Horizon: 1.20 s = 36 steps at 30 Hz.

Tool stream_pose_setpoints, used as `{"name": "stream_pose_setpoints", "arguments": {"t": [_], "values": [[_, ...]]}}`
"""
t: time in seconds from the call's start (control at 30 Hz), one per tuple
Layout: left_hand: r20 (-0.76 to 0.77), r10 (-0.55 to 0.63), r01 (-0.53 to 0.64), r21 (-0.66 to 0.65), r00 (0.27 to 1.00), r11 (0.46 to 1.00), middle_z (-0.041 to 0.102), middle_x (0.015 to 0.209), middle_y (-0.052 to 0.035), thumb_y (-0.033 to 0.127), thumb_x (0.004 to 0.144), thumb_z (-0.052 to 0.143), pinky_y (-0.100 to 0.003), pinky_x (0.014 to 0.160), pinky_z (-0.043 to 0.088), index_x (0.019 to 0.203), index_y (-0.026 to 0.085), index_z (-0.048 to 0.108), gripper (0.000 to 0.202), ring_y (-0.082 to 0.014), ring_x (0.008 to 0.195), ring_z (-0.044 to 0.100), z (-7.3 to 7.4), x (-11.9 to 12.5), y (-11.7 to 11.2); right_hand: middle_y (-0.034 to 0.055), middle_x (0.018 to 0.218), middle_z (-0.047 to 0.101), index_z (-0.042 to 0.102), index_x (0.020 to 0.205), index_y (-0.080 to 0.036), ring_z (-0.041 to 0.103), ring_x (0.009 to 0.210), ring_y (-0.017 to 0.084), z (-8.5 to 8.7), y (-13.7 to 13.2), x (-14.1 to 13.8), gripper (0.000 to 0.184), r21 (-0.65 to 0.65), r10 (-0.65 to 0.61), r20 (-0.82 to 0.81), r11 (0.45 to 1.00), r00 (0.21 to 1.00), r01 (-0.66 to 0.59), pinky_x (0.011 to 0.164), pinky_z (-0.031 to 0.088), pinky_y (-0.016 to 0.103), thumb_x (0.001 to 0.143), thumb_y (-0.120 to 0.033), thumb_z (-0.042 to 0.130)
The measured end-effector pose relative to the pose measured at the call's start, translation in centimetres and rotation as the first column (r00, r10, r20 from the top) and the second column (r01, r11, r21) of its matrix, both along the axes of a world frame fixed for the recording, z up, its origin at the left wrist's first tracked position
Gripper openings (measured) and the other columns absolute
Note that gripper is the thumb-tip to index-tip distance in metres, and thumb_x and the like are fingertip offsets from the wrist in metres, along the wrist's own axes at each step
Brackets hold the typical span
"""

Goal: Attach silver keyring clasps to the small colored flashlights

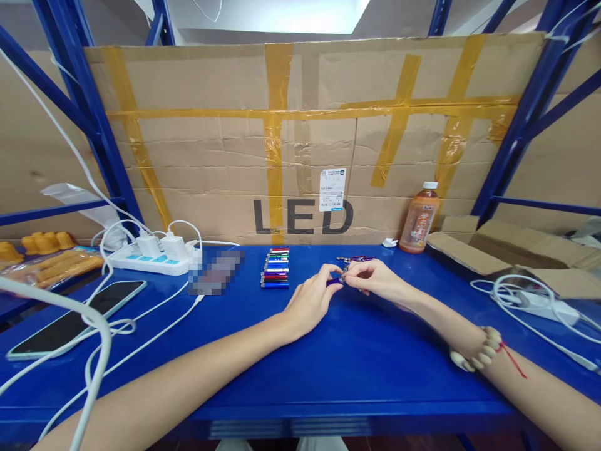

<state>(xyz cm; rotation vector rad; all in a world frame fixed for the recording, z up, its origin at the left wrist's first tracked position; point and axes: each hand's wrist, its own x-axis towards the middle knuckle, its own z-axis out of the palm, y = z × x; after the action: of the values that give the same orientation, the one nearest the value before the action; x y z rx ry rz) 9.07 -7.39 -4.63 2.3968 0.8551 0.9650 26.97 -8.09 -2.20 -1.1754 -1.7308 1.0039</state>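
My left hand (pixel 310 300) pinches a small purple metallic tube (pixel 333 281) between thumb and fingers at the middle of the blue table. Close against it, my right hand (pixel 373 276) has thumb and index finger pressed together at the tube's end, on a small silvery metal piece that is mostly hidden. Behind the right fingers lies a loose pile of small metal parts (pixel 345 259). To the left of my hands, several slim coloured tubes (pixel 275 269) in blue, red, green and silver lie side by side in a column.
A white power strip (pixel 154 262) with plugs and cables stands at the left, near a phone (pixel 79 319). At the back right are an orange drink bottle (pixel 419 219) and a crumpled tissue (pixel 389 242). An open cardboard box (pixel 498 250) and white charger (pixel 547 307) sit at right.
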Motion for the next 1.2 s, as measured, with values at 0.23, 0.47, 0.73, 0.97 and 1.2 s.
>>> {"name": "stream_pose_setpoints", "arguments": {"t": [0.23,0.47,0.73,0.97,1.2], "values": [[-0.021,-0.054,0.055,0.053,0.998,0.997,0.057,0.109,0.0005,0.027,0.088,0.04,-0.028,0.087,0.041,0.111,0.024,0.047,0.024,-0.015,0.102,0.053,0.0,-0.1,0.2,0.0008,0.059,0.045,0.059,0.064,-0.007,0.038,0.051,0.005,-0.5,0.0,0.2,0.05,-0.016,-0.002,0.061,1.0,0.998,0.003,0.04,0.031,0.017,0.054,-0.055,0.069],[-0.066,0.013,-0.006,0.096,0.998,0.995,0.059,0.103,-0.001,0.025,0.088,0.041,-0.028,0.086,0.041,0.107,0.021,0.054,0.023,-0.0151,0.097,0.053,0.0,0.0,0.1,0.0019,0.06,0.05,0.058,0.064,-0.007,0.039,0.052,0.005,-0.6,0.3,0.4,0.048,-0.004,-0.032,0.117,0.999,0.993,0.033,0.042,0.03,0.017,0.055,-0.053,0.068],[-0.058,0.089,-0.09,0.0,0.994,0.996,0.061,0.084,0.0009,0.028,0.088,0.037,-0.022,0.066,0.039,0.102,0.023,0.054,0.023,-0.0131,0.076,0.056,0.3,0.3,0.1,0.0044,0.072,0.053,0.065,0.076,-0.008,0.043,0.052,0.005,-1.0,1.2,0.8,0.041,0.239,-0.121,0.099,0.967,0.988,0.094,0.05,0.038,0.019,0.06,-0.045,0.07],[-0.024,0.084,-0.085,-0.059,0.996,0.995,0.054,0.067,0.0029,0.031,0.09,0.03,-0.02,0.061,0.033,0.083,0.019,0.051,0.025,-0.0095,0.063,0.05,0.5,0.2,0.2,0.0076,0.089,0.051,0.07,0.086,-0.017,0.05,0.07,0.01,-0.4,0.8,0.9,0.027,0.51,-0.007,0.21,0.854,0.978,-0.103,0.057,0.045,0.021,0.072,-0.039,0.064],[-0.016,-0.012,0.01,-0.134,1.0,0.991,0.05,0.063,0.003,0.031,0.09,0.027,-0.021,0.062,0.032,0.075,0.016,0.048,0.029,-0.0087,0.061,0.046,0.3,0.2,0.7,0.0084,0.092,0.051,0.07,0.077,-0.018,0.052,0.075,0.012,-0.5,0.7,1.0,0.024,0.579,0.016,0.264,0.797,0.964,-0.172,0.064,0.047,0.025,0.076,-0.04,0.061]]}}
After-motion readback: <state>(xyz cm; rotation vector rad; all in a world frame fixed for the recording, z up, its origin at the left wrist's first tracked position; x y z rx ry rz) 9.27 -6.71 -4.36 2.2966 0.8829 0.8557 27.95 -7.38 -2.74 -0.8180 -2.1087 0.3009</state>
